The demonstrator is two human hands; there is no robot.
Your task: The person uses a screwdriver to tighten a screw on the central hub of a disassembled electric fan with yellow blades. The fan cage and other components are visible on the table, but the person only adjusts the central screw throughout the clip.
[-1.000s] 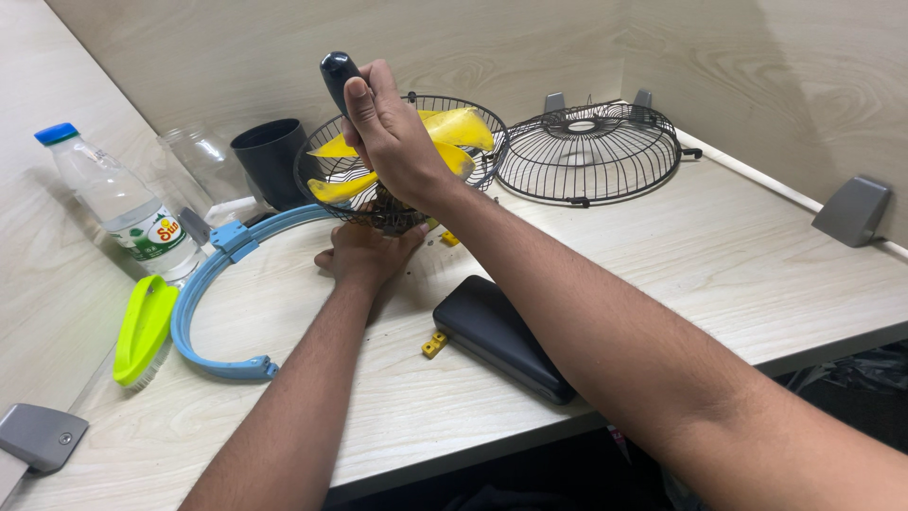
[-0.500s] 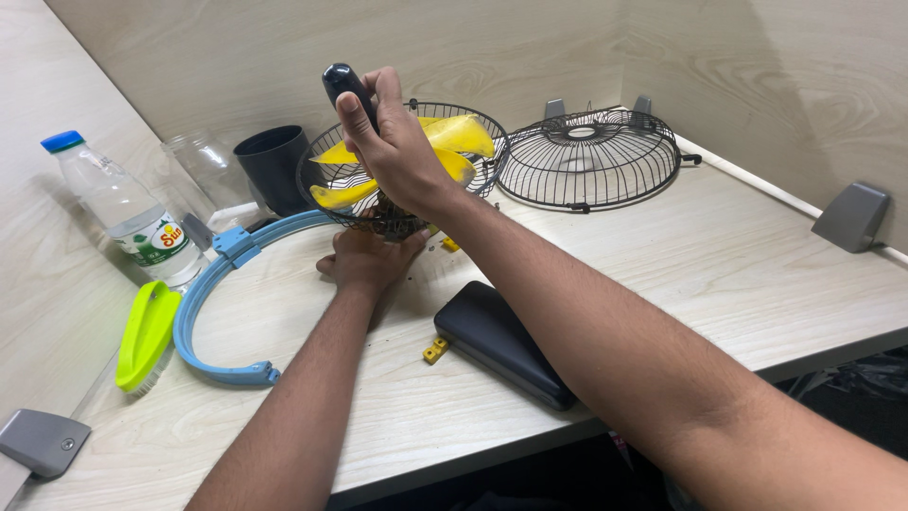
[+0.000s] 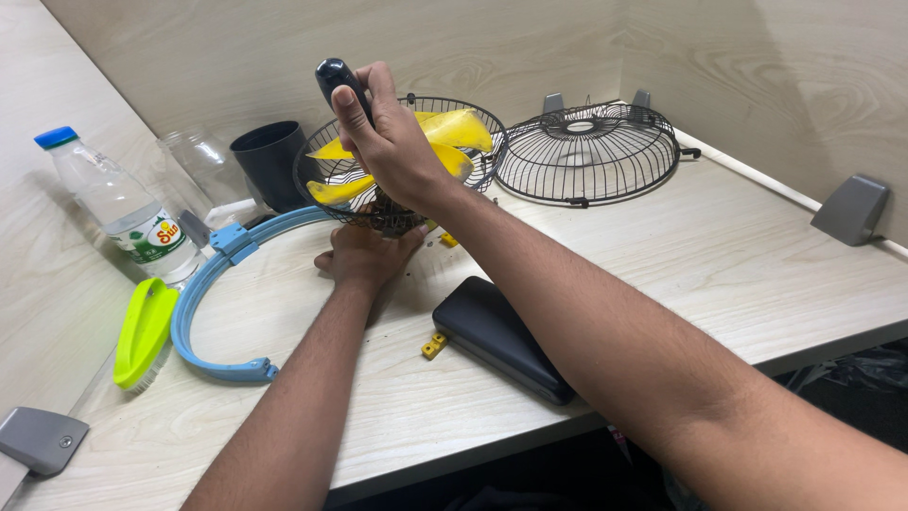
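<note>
My right hand is closed around the dark handle of a screwdriver, held upright over the middle of a fan. The fan has yellow blades sitting in a black wire rear grille. My left hand rests on the desk under the grille and grips the fan's base; what exactly it touches is hidden. The screwdriver's tip is hidden behind my right hand.
A second black wire grille lies at the back right. A blue plastic ring, a lime-green brush, a water bottle, a clear jar, a dark cup, a black case and small yellow pieces surround the fan.
My right hand has shifted slightly with the screwdriver handle, tilting a little to the left over the fan. My left hand stays at the fan's base.
</note>
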